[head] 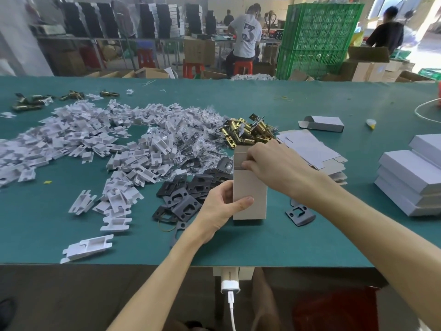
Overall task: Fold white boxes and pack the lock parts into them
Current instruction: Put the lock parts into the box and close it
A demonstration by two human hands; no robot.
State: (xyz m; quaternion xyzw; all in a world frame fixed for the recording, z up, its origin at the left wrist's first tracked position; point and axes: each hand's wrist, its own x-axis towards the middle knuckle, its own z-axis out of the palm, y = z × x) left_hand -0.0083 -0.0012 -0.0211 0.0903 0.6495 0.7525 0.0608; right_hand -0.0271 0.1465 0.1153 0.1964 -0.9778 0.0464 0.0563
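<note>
A white charger plug (229, 284) with its cable hangs at the near edge of a green tabletop (310, 247). One loose white plastic insert (87, 247) lies close to that edge on the left.

Just beyond, in the middle, a white box (250, 187) stands upright on the tabletop. The left hand (222, 206) grips its lower left side, with the thumb laid across the front face and the fingers wrapped behind. The right hand (269, 163) reaches in from the right, its curled fingers pinching the flap at the box's top.

A heap of dark strike plates (186, 199) lies touching the box's left side. A single dark plate (300, 214) lies just beside it on the right.

Farther left spreads a wide pile of white inserts (83, 139), running into a pile of small clear screw bags (191, 130). Behind the box sits a mound of brass latches (248, 132), and beside it a sheaf of flat box blanks (307, 146).

At the right edge, closed white boxes form a stack (410, 185). One open-ended box (322, 123) lies on its side farther back.

Beyond the tabletop are green crates (317, 37), cardboard cartons and people working with their backs turned
</note>
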